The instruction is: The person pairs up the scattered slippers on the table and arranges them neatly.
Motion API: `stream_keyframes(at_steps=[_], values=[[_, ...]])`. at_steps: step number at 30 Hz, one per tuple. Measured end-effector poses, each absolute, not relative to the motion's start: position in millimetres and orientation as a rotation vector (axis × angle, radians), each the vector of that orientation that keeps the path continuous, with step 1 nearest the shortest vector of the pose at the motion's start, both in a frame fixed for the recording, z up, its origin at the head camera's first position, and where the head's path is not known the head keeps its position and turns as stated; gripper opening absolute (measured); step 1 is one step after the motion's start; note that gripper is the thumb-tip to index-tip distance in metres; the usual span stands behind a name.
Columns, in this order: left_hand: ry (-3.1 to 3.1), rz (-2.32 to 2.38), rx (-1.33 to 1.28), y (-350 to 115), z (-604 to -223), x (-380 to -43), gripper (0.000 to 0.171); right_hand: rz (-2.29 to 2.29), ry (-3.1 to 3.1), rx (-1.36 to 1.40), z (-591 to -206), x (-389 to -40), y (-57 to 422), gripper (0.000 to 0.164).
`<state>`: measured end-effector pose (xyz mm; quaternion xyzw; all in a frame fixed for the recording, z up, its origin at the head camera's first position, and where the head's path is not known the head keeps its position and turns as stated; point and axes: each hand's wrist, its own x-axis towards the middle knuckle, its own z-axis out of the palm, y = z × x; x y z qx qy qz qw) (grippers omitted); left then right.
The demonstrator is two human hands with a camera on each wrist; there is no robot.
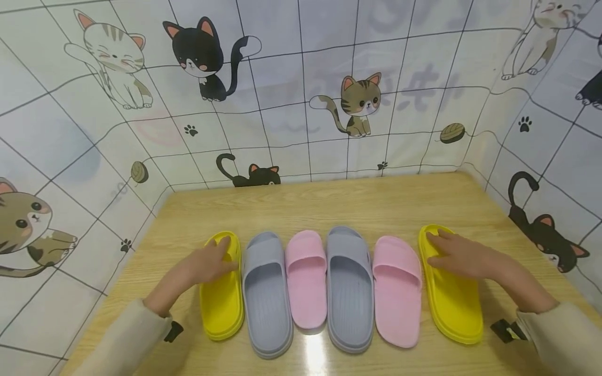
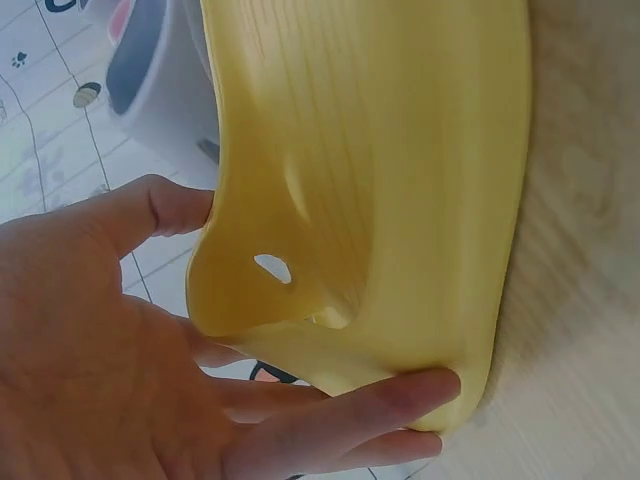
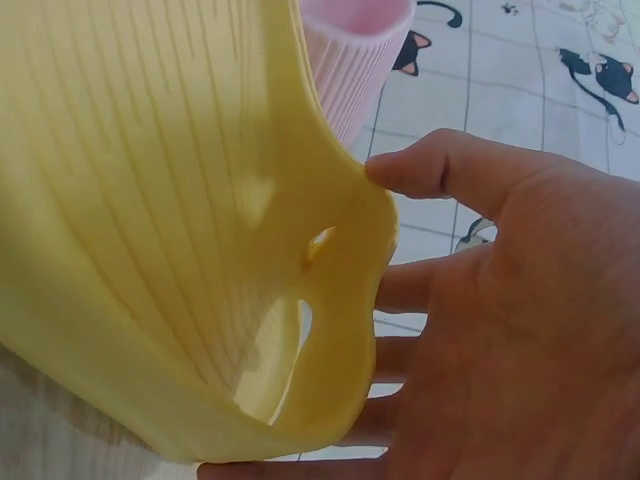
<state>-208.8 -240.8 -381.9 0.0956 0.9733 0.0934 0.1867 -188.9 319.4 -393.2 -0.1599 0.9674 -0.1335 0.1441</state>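
Note:
At the left end of a row of slippers, my left hand [image 1: 207, 263] grips the strap end of a yellow slipper [image 1: 222, 310]. In the left wrist view its thumb meets the strap's edge and its fingers lie along the outside. My right hand [image 1: 463, 256] holds the other yellow slipper [image 1: 456, 310], at the right end. The right wrist view shows that thumb on the strap's rim, with fingers spread behind it. Both yellow slippers lie on the table. Between them are a grey slipper [image 1: 268, 313], a pink slipper [image 1: 308, 297], another grey slipper [image 1: 350, 308] and another pink slipper [image 1: 397, 308].
The slippers stand side by side on a wooden table [image 1: 329, 201], toes pointing away from me. A white cloth wall [image 1: 282, 125] with cat drawings and grid lines rises behind and on both sides. Small dark devices [image 1: 174, 331] sit near my wrists.

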Motion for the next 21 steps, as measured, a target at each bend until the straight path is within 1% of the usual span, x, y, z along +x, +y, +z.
stream_keyframes(at_steps=[4,11,17,21], values=[[2.728,0.335,0.256,-243,-382,-221,0.086,-0.408,2.784,-0.498,-393,-202,322,0.075],[2.745,0.449,0.226,-244,-383,-238,0.074,-0.461,2.755,-0.497,-390,-219,325,0.074],[2.79,0.421,0.251,-245,-382,-248,0.072,-0.546,2.713,-0.484,-390,-229,329,0.075],[2.765,0.475,0.212,-247,-384,-256,0.075,-0.669,2.672,-0.451,-391,-234,331,0.082]])
